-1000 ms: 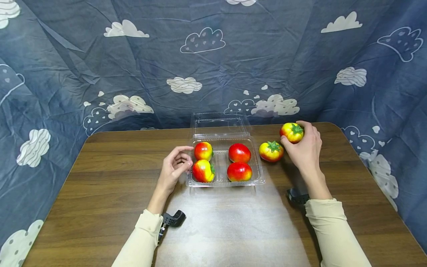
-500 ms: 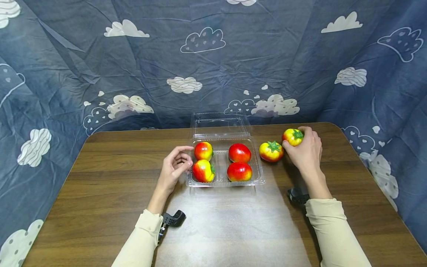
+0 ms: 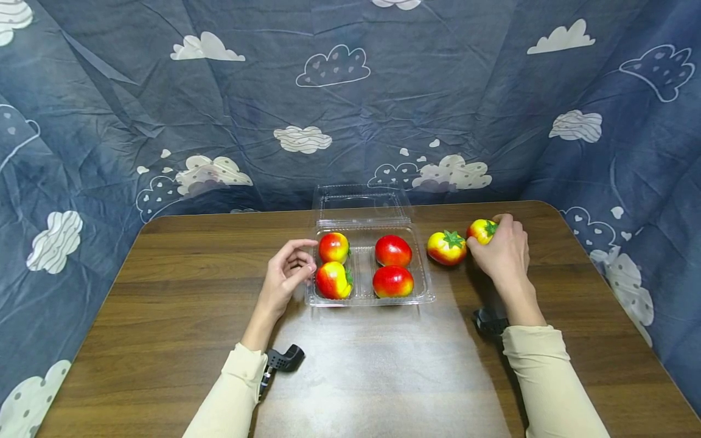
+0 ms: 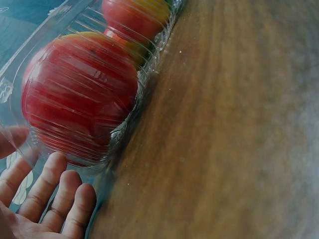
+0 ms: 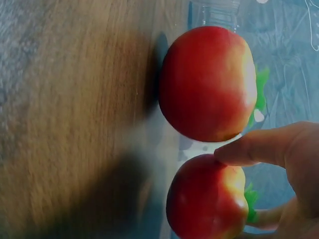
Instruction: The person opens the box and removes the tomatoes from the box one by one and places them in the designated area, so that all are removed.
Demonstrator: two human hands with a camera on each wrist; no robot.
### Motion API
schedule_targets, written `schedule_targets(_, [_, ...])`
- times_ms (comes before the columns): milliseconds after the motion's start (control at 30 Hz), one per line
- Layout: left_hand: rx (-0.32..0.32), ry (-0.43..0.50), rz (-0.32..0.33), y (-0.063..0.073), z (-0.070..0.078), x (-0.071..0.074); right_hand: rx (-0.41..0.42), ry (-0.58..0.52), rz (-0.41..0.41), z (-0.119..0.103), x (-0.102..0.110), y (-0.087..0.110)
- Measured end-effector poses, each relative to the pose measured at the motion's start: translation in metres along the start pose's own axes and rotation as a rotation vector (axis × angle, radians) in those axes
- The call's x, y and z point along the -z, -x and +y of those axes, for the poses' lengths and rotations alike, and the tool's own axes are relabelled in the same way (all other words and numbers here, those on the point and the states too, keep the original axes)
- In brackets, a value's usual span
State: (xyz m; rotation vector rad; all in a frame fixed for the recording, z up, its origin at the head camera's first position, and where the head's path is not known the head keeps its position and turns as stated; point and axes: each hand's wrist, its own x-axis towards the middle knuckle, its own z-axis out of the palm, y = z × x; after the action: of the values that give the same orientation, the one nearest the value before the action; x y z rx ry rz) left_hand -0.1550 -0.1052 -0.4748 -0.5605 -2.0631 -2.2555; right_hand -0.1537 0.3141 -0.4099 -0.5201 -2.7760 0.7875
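My right hand (image 3: pixel 505 250) grips a red-and-yellow fruit with a green leafy top (image 3: pixel 482 231) between thumb and fingers, at the table's back right. A matching fruit (image 3: pixel 446 248) sits just left of it, and my thumb tip comes close to it in the right wrist view. My left hand (image 3: pixel 287 271) is at the left side of a clear plastic clamshell container (image 3: pixel 361 300), its fingertips at the wall. Inside are two red-yellow fruits (image 3: pixel 334 280) on the left and two redder ones (image 3: pixel 393 281) on the right. The container's lid (image 3: pixel 361 204) stands raised behind.
All of this is on a brown wooden table (image 3: pixel 181 304) with rounded back corners. A blue cloth with white clouds (image 3: pixel 339 109) hangs behind it. Each wrist carries a black camera (image 3: pixel 287 358).
My right hand has brought its fruit slightly right and nearer to me, lower toward the table. The loose fruit beside it has shifted a little to the right. My left hand has stayed still.
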Motion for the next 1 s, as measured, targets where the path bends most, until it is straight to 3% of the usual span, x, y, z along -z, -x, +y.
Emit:
schedule_targets(667, [-0.018,0.008,-0.008,-0.0002,-0.0016,0.0008,0.015,0.115,-0.116,0.0021,0.0062,0.0007])
schedule_targets(833, [-0.017,-0.006,-0.005,0.0000,-0.0018,0.0006,0.028,0.100,-0.093,-0.0011,0.0077,0.0012])
schedule_targets(1000, [-0.015,-0.007,-0.003,-0.0001,-0.0010,0.0003,0.059,0.030,-0.013,-0.0057,0.0092,0.0022])
